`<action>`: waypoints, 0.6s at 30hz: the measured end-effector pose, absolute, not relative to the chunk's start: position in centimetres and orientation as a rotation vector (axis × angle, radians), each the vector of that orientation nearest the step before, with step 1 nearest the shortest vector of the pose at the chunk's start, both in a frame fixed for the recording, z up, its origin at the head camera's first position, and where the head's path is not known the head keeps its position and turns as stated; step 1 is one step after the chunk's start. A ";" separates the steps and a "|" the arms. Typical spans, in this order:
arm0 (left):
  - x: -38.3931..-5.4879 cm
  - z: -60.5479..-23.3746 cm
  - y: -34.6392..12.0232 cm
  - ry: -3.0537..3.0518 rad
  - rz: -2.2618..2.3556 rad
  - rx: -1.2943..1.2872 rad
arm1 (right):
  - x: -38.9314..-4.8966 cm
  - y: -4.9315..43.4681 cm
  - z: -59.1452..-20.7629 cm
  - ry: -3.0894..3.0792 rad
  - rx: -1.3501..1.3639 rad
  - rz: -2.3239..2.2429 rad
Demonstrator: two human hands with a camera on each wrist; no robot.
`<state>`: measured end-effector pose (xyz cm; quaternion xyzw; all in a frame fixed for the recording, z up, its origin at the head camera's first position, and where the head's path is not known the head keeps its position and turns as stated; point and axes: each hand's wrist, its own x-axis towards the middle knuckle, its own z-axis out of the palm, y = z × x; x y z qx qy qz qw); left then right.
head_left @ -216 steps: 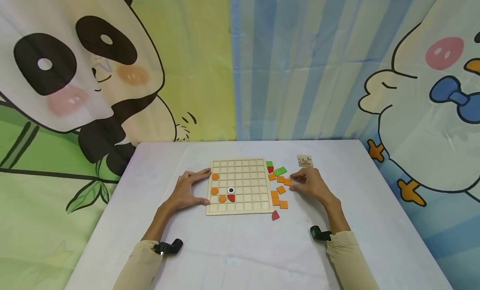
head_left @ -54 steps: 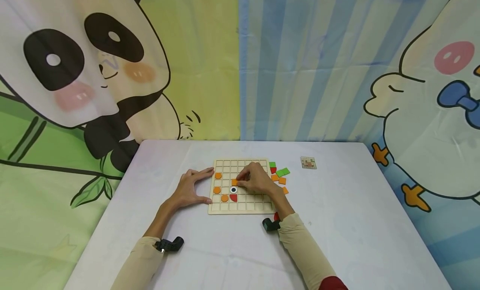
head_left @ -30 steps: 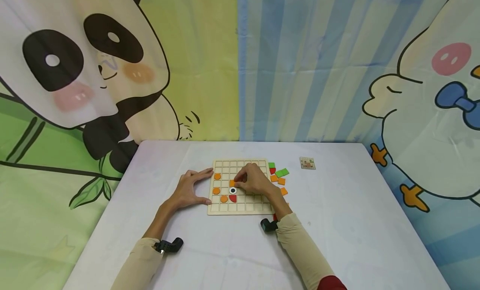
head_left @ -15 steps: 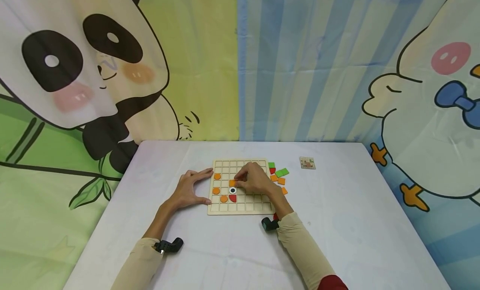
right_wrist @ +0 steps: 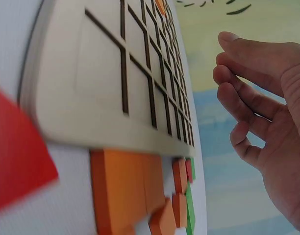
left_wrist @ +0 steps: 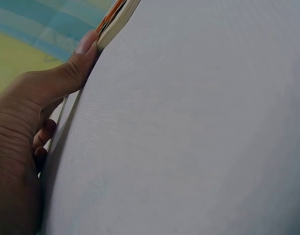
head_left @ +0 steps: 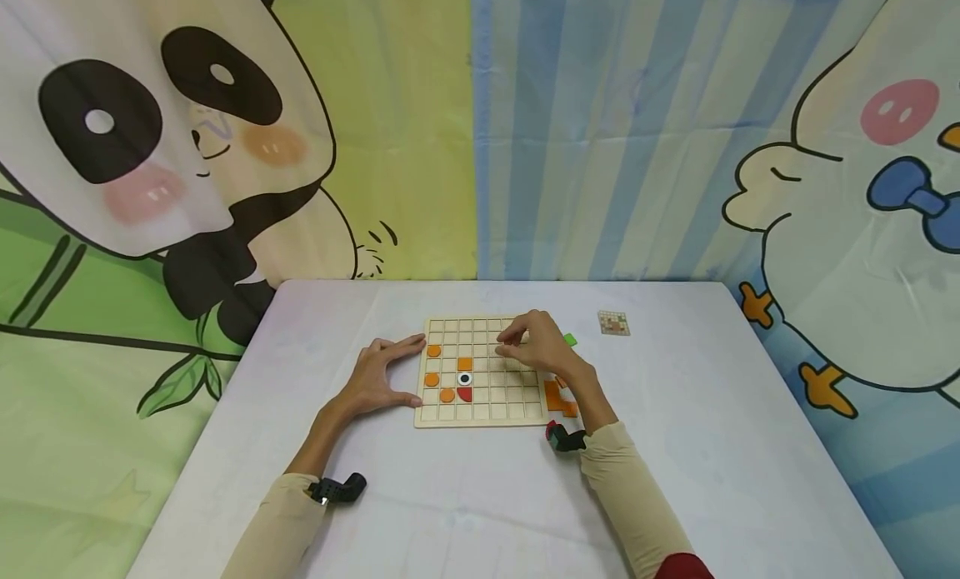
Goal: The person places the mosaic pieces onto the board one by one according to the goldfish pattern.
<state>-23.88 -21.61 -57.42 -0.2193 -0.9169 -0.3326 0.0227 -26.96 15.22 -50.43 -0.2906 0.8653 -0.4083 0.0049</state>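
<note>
Behind R hand [head_left: 543, 342], grn tile [head_left: 571, 340] pt-hidden.

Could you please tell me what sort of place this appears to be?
Probably an indoor play corner, perhaps staged: a white-covered table, a grid board with small coloured pieces on it, and a cartoon-printed backdrop behind.

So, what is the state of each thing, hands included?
Board: flat, partly filled
Orange square: on board
Orange discs: on board
White disc: on board
Red piece: on board
Loose pieces: beside board
Card: lying flat
Left hand: touching board's edge
Right hand: empty, above board
</note>
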 end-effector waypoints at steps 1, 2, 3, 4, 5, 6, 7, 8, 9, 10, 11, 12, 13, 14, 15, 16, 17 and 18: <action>-23.9 -57.5 -21.6 -2.835 -1.025 -0.681 | -27.0 15.7 -50.4 2.721 -0.912 -1.280; -23.9 -57.6 -21.6 -2.830 -1.022 -0.683 | -27.0 16.2 -50.3 2.731 -0.911 -1.281; -24.0 -57.6 -21.6 -2.829 -1.018 -0.683 | -27.0 16.7 -50.2 2.747 -0.904 -1.277; -24.0 -57.6 -21.6 -2.827 -1.011 -0.684 | -27.1 17.2 -50.2 2.762 -0.894 -1.274; -24.0 -57.7 -21.7 -2.824 -1.007 -0.686 | -27.1 17.7 -50.1 2.774 -0.883 -1.274; -24.0 -57.7 -21.7 -2.820 -1.006 -0.691 | -27.1 18.1 -50.1 2.783 -0.871 -1.273; -24.1 -57.7 -21.7 -2.818 -1.007 -0.695 | -27.1 18.6 -50.1 2.790 -0.865 -1.273; -24.1 -57.7 -21.7 -2.822 -1.012 -0.696 | -27.1 19.1 -50.1 2.797 -0.849 -1.270; -24.2 -57.7 -21.7 -2.827 -1.013 -0.695 | -27.1 19.6 -50.1 2.806 -0.828 -1.267; -24.2 -57.8 -21.7 -2.829 -1.015 -0.695 | -27.1 20.0 -50.2 2.816 -0.815 -1.260; -24.3 -57.8 -21.7 -2.831 -1.018 -0.694 | -27.2 20.4 -50.2 2.822 -0.800 -1.260; -24.3 -57.8 -21.7 -2.834 -1.019 -0.693 | -27.2 20.8 -50.3 2.828 -0.783 -1.253; -24.3 -57.8 -21.7 -2.838 -1.020 -0.690 | -27.2 21.2 -50.4 2.836 -0.766 -1.248; -24.3 -57.8 -21.7 -2.841 -1.019 -0.687 | -27.2 21.5 -50.4 2.841 -0.744 -1.241; -24.2 -57.8 -21.7 -2.842 -1.021 -0.684 | -27.2 21.8 -50.5 2.848 -0.732 -1.233; -24.2 -57.8 -21.7 -2.842 -1.024 -0.682 | -27.2 22.1 -50.5 2.855 -0.722 -1.224; -24.1 -57.7 -21.6 -2.842 -1.027 -0.681 | -27.2 22.4 -50.6 2.859 -0.708 -1.217; -24.1 -57.7 -21.6 -2.842 -1.030 -0.678 | -27.2 22.7 -50.7 2.871 -0.695 -1.201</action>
